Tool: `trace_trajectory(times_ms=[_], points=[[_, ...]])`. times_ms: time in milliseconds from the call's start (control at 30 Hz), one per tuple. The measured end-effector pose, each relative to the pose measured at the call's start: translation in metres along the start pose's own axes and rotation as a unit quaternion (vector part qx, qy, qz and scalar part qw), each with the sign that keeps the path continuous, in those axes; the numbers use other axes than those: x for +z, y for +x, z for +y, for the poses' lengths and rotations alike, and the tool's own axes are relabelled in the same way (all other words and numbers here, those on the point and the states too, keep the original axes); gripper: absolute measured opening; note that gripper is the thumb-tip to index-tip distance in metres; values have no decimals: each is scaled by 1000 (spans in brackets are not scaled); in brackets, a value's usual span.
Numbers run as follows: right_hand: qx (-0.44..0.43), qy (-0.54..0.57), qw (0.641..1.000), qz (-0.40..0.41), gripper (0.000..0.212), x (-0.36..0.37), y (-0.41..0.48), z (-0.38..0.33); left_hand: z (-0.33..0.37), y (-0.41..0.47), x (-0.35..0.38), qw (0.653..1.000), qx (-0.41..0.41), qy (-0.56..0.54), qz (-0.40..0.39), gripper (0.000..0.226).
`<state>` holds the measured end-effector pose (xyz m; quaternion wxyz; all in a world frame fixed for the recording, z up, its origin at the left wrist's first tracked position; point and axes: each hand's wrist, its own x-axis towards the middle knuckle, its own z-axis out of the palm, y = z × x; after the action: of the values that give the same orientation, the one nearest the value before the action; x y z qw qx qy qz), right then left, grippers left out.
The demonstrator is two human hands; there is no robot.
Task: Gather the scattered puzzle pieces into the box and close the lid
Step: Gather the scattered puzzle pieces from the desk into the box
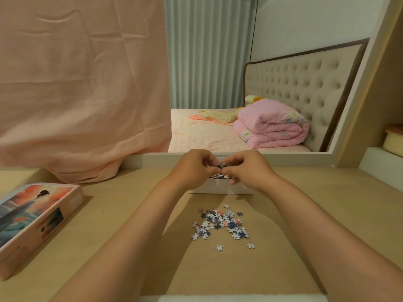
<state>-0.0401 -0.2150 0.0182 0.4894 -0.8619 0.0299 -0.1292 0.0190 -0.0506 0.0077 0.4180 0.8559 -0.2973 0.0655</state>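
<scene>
My two bare forearms reach forward across a pale wooden table. My left hand and right hand meet at the far side of the table, fingertips together. Both hands have their fingers curled inward, and together they pinch a clump of puzzle pieces between thumbs and fingertips. The clump sits directly above a white box, which rests open on the table just beneath my hands. More pieces show inside the box, partly hidden by my fingers.

Nearer to me, between my forearms, a loose pile of scattered puzzle pieces lies on the table, mostly white backs mixed with dark blue and a little pink. Two single pieces lie apart from the pile on my side, and one more lies on the box side.

The box lid, pink-edged with a printed picture of a figure on top, lies flat on the table well to my left, apart from the box.

A large peach-pink cloth hangs down behind the table on the left. To its right, inside a pale frame, a bed shows with a folded pink quilt against a tufted beige headboard; I cannot tell whether this is a mirror or an opening.
</scene>
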Motion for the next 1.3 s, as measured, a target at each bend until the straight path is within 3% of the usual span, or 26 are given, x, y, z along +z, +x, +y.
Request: trace_trajectory(times_ms=[133, 300, 467, 633, 933, 1033, 1133, 1233, 1300], points=[[-47, -81, 994, 53, 14, 8, 22, 11, -15, 14, 9, 997, 23, 68, 22, 17], [-54, -221, 973, -30, 28, 10, 29, 27, -39, 18, 11, 985, 44, 166, 7, 24], [-73, -207, 976, -5, 20, 6, 26, 29, -44, 15, 13, 976, 60, 205, -33, 28], [-108, -224, 964, -89, 15, 11, 14, 27, -39, 1, 8, 973, 35, 212, -83, 38], [-108, -248, 954, -132, 20, 2, -3, 24, -18, -29, -11, 954, 73, 260, -129, 29], [-125, -271, 950, -87, 28, 0, -13, 18, -15, -37, -16, 961, 72, 238, -118, 32], [-153, -249, 956, -29, 20, -7, -28, 8, -6, -51, -23, 974, 88, 202, -53, 27], [-111, -244, 955, -127, 18, -10, -49, 2, 6, -68, -21, 973, 109, 189, -69, 16], [-102, -297, 932, -183, 24, -5, -58, 10, 8, -77, -13, 966, 89, 206, -129, 23]])
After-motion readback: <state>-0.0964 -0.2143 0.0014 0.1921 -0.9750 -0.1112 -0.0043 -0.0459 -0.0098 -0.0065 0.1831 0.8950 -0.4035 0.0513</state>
